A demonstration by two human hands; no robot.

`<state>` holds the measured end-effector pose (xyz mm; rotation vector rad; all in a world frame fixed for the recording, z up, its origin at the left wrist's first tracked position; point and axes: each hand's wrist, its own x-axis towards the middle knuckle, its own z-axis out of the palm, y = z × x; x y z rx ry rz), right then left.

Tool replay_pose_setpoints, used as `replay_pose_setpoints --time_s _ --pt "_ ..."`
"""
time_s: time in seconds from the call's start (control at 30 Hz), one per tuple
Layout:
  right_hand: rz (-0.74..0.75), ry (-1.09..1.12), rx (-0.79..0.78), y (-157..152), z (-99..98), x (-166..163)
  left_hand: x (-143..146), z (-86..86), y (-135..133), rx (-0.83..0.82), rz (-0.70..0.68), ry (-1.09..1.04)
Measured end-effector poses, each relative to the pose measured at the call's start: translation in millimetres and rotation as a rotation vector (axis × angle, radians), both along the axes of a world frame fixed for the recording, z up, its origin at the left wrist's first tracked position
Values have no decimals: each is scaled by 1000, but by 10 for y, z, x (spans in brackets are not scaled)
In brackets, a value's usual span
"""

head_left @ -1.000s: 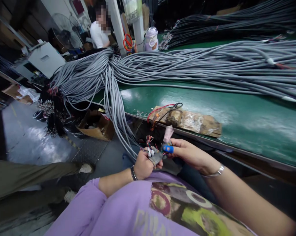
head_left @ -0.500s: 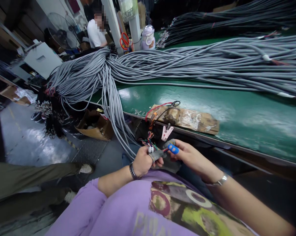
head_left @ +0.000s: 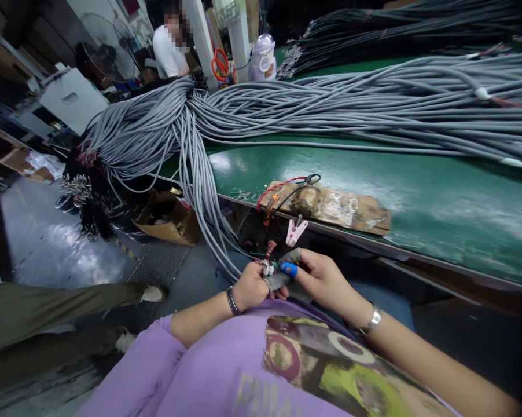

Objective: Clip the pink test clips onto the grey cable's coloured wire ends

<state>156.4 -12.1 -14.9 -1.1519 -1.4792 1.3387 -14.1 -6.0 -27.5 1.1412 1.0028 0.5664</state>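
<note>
My left hand [head_left: 252, 284] is closed around the ends of several grey cables, where thin coloured wires [head_left: 270, 250] and white tips stick out above the fist. Close beside it, my right hand [head_left: 315, 275] pinches at those wires; a blue cover is on its thumb and grey wrapping on a finger. The exact wire between its fingertips is hidden. Grey cables [head_left: 209, 214] hang off the bench edge down to my left hand. Just beyond my hands, a pink clip [head_left: 296, 231] hangs at the bench edge, below a worn wooden board [head_left: 343, 211] with red and black leads.
A large bundle of grey cables [head_left: 330, 110] lies along the green bench [head_left: 438, 202], with black cables [head_left: 395, 35] behind it. An open cardboard box [head_left: 168, 217] sits on the floor at left. A person [head_left: 168, 52] is at the back; another person's legs [head_left: 70, 301] are at left.
My right hand has moved left, closer to my left hand and the wires. The wires above my left fist have shifted; my left hand stays nearly in place.
</note>
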Motion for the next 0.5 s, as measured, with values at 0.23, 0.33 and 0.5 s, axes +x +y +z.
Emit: replay_pose_setpoints --time_s 0.23,0.33,0.5 --pt "-72 112 -220 33 -76 34 94 -61 21 -38 399 -205" --pt "-130 130 -222 47 -68 28 109 -40 34 -36 410 -197" --pt "-50 199 -202 124 87 -39 79 -6 13 35 262 -58"
